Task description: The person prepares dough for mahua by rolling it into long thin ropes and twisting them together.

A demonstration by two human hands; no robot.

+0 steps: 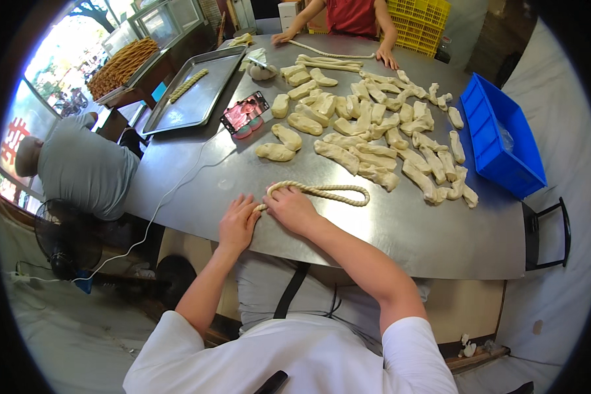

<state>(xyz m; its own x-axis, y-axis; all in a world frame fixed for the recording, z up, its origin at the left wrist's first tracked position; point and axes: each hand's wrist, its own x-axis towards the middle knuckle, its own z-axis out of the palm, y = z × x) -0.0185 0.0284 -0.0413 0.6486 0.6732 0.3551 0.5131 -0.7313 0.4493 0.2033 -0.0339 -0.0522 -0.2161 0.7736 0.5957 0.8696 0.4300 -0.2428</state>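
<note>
Near the front edge of the metal table, a long twisted rope of dough point(366, 195) lies bent into a loop, its rounded bend toward the right. My left hand point(239, 222) is closed over one end of the rope, fingers together. Just right of it, my right hand point(291, 208) is closed on the place where the strands meet. Its fingers hide part of the twist. Beyond my hands lie many pale dough pieces point(335, 154), short and thick, spread over the middle and right of the table.
A metal tray point(156, 118) at the left holds one twisted dough stick point(189, 85). A phone point(245, 112) with a white cable point(171, 192) stands by the dough. A blue crate point(505, 141) sits at right. Across the table, a person in red point(352, 16) handles a dough strand point(328, 52).
</note>
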